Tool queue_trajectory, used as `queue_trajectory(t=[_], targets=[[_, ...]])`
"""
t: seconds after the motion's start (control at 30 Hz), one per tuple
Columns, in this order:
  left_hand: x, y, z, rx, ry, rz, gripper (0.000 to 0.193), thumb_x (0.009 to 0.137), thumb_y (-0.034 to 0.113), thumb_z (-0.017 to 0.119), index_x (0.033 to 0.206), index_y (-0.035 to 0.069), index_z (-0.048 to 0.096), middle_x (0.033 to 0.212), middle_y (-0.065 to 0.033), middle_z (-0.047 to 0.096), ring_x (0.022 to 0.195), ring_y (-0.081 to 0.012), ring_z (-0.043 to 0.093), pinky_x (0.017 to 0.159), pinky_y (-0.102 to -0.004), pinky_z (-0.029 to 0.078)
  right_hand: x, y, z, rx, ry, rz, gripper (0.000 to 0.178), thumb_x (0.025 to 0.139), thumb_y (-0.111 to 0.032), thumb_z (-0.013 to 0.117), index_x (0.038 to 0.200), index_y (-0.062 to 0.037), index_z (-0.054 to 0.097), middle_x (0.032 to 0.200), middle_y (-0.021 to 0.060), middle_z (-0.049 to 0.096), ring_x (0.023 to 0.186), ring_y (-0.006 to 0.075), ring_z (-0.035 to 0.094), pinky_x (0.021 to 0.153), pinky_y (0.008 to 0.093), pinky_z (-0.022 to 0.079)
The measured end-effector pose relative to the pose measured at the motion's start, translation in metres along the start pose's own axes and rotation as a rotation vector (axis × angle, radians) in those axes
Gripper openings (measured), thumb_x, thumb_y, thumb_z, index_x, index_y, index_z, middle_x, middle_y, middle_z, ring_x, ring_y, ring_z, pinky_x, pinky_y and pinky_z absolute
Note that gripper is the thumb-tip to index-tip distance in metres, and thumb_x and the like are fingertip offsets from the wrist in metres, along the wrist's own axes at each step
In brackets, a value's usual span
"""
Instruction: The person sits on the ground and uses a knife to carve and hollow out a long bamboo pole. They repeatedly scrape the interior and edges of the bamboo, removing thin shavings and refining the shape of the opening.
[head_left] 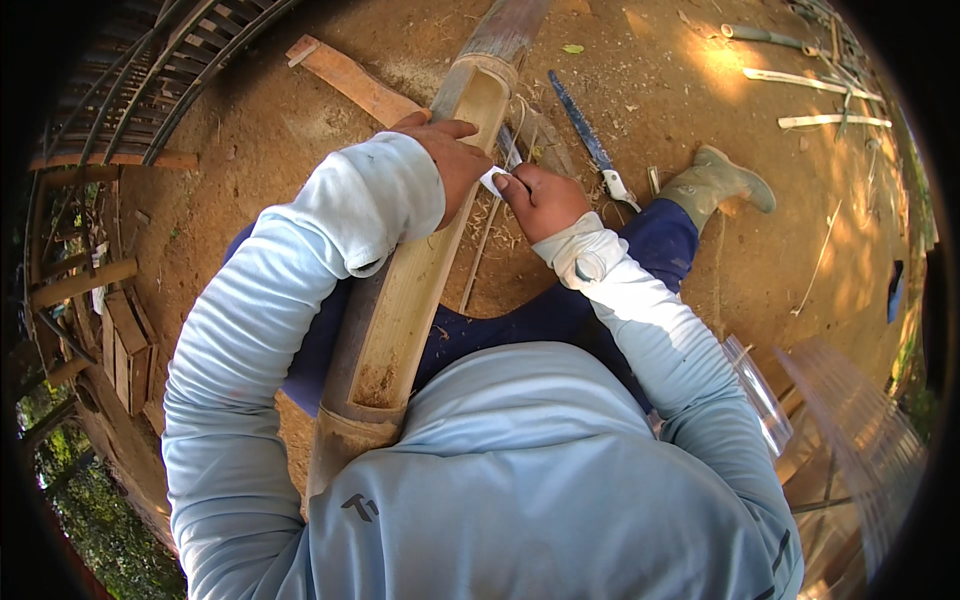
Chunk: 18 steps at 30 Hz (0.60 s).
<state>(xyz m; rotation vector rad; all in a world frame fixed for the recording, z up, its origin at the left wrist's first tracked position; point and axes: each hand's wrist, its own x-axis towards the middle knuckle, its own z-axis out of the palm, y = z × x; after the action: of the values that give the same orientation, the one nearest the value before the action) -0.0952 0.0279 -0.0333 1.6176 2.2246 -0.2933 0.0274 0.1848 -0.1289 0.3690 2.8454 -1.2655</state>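
A thick bamboo pole [405, 310] with a long trough cut into its upper side slants away from me across my lap. Over its left edge and trough my left hand [450, 158] is closed, gripping the pole. Just to the right of the pole, my right hand [548, 200] is closed, pinching a small white piece [493, 181] between thumb and fingers. What that piece is, I cannot make out. Beyond it a narrow shiny strip [509, 148] shows beside the pole; whether the two are joined is unclear. Fine shavings lie at the trough's near end.
A hand saw [588, 128] with a white handle lies on the dirt ground beyond my right hand. A flat wooden board [358, 82] lies left of the pole. Bamboo pieces [815, 82] are at the far right, clear corrugated sheets [860, 430] nearer, and a slatted frame [150, 75] far left.
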Motion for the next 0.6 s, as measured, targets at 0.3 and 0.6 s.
queue_trajectory(t=[0.3, 0.6], targets=[[-0.005, 0.006, -0.006, -0.033, -0.025, -0.017, 0.048, 0.091, 0.005, 0.052, 0.137, 0.011, 0.06, 0.137, -0.0076, 0.064, 0.14, -0.0259, 0.048, 0.12, -0.0477, 0.032, -0.004, 0.001, -0.001, 0.044, -0.029, -0.031, 0.039, 0.101, -0.039, 0.061, 0.089, -0.0022, 0.066, 0.076, 0.0254, 0.062, 0.075, 0.0459, 0.063, 0.066, 0.0489, 0.048], [-0.012, 0.013, -0.004, -0.049, -0.032, -0.023, 0.048, 0.089, 0.006, 0.054, 0.137, 0.01, 0.06, 0.133, -0.0105, 0.066, 0.135, -0.0265, 0.052, 0.121, -0.0507, 0.03, -0.01, -0.001, 0.0, 0.046, -0.049, -0.034, 0.039, 0.101, -0.041, 0.06, 0.091, -0.0038, 0.07, 0.076, 0.0234, 0.065, 0.076, 0.0445, 0.065, 0.069, 0.0493, 0.051]])
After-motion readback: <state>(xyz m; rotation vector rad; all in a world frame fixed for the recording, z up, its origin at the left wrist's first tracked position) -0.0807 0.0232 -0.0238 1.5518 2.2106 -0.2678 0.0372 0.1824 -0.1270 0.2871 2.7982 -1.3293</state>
